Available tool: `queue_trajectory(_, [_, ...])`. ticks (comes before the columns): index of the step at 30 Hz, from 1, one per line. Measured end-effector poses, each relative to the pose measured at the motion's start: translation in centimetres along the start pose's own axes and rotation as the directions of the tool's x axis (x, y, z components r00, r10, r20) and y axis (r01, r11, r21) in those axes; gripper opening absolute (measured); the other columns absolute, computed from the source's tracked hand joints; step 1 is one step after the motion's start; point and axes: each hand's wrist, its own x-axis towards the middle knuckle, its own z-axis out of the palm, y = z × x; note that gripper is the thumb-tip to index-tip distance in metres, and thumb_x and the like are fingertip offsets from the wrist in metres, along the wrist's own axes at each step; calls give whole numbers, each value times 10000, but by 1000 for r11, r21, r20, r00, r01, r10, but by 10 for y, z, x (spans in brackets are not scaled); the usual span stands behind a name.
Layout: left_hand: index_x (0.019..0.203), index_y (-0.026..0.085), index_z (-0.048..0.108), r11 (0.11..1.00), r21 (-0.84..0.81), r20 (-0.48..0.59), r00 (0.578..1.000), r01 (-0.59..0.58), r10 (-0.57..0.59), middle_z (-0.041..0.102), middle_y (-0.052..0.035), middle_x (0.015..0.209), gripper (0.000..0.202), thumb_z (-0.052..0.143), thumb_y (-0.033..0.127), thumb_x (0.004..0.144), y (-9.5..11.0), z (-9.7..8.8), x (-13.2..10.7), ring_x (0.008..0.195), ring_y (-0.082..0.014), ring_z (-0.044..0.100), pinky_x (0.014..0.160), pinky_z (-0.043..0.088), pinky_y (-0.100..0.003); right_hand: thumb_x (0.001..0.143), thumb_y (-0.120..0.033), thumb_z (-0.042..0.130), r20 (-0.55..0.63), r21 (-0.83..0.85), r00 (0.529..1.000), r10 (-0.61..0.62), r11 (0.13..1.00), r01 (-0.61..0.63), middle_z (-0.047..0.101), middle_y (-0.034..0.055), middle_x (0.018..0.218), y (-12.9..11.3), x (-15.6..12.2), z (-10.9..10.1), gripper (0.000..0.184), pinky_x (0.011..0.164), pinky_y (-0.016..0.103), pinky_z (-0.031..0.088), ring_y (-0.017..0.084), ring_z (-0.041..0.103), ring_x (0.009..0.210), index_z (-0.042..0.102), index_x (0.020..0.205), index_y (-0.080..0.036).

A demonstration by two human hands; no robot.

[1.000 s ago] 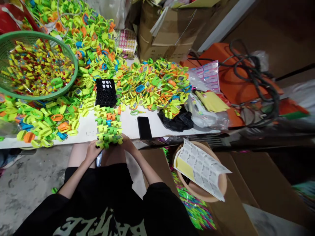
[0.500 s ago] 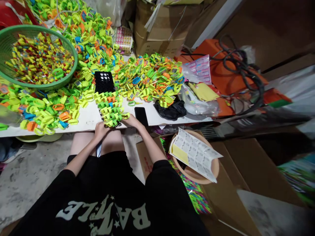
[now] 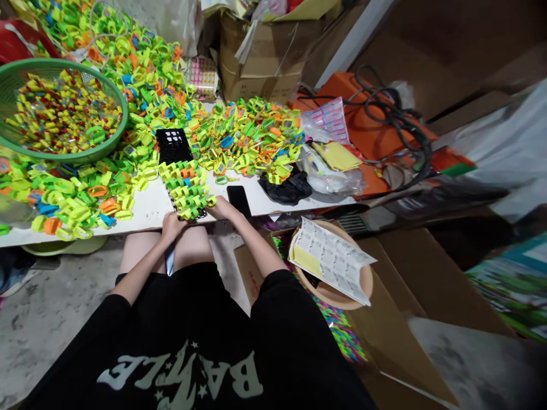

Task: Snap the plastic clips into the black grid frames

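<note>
The tray (image 3: 173,146) lay at the bench's (image 3: 147,212) near edge, likely kept close to steady its rows of bands (image 3: 188,188). The left hand (image 3: 172,225) curled its fingers on a corner; I couldn't tell the grip of the right hand (image 3: 221,208).

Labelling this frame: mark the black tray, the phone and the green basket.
black tray (image 3: 175,152): head view, bare far end.
phone (image 3: 238,199): head view, middle of screen.
green basket (image 3: 125,117): head view, right rim.

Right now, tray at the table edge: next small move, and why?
Probably slide the black tray farther onto the table: its loaded near end sits right at the edge, with the left hand and right hand at that end.
</note>
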Motion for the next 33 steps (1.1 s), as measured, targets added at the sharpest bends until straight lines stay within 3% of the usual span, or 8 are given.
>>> queue_trajectory(7, [909, 161, 769, 997, -54, -29, 998, -49, 47, 758, -88, 871, 204, 720, 284, 753, -11, 9, -1, 876, -239, 677, 850, 476, -306, 726, -83, 465, 79, -213, 997, -10, 977, 26, 726, 86, 834, 7, 7, 8, 221, 730, 237, 429, 170, 583, 739, 679, 745, -132])
queue_trajectory(16, [972, 178, 755, 998, -59, -5, 1000, -16, 15, 756, -93, 988, 235, 704, 253, 756, -15, 12, -4, 1050, -282, 634, 984, 440, -376, 724, -52, 458, 126, -329, 992, 21, 944, 22, 736, 115, 937, 9, 10, 14, 282, 764, 240, 444, 198, 629, 808, 694, 863, -116])
queue_trajectory(20, [981, 193, 751, 998, -64, 15, 1000, -13, 14, 756, -79, 986, 237, 700, 276, 765, -17, 10, -5, 1032, -274, 641, 967, 453, -361, 749, -71, 471, 145, -317, 988, 60, 948, -11, 734, 107, 982, 9, 13, 16, 266, 813, 248, 454, 203, 633, 876, 699, 876, -119])
queue_trajectory(24, [966, 195, 752, 995, -92, 6, 999, -41, 41, 757, -74, 953, 230, 706, 243, 746, -24, 11, -5, 990, -270, 653, 942, 471, -365, 767, -116, 497, 184, -151, 981, 63, 988, -35, 734, 80, 956, 6, 15, 17, 229, 847, 270, 472, 197, 622, 899, 703, 867, -119])
queue_trajectory(27, [941, 179, 753, 993, -110, -4, 999, -51, 51, 754, -80, 907, 217, 709, 220, 733, -32, 16, -5, 979, -272, 654, 940, 476, -380, 768, -145, 551, 211, -44, 976, 60, 998, -52, 728, 54, 936, 12, 17, 4, 207, 831, 259, 482, 178, 619, 884, 694, 916, -120])
queue_trajectory(29, [921, 173, 751, 992, -117, -16, 999, -40, 38, 752, -82, 904, 210, 714, 205, 717, -38, 20, -5, 994, -276, 646, 946, 475, -394, 785, -136, 553, 182, -102, 973, 142, 987, -125, 721, 58, 924, 22, 21, -14, 207, 804, 251, 484, 171, 623, 858, 685, 943, -114])
queue_trajectory(33, [888, 186, 742, 988, -153, -45, 999, -26, 19, 748, -75, 920, 216, 730, 186, 672, -47, 29, -6, 1027, -276, 629, 947, 479, -406, 891, -128, 464, -111, -396, 944, 310, 858, -328, 654, 138, 1162, 47, 39, -53, 275, 857, 285, 470, 198, 621, 979, 659, 1084, -112])
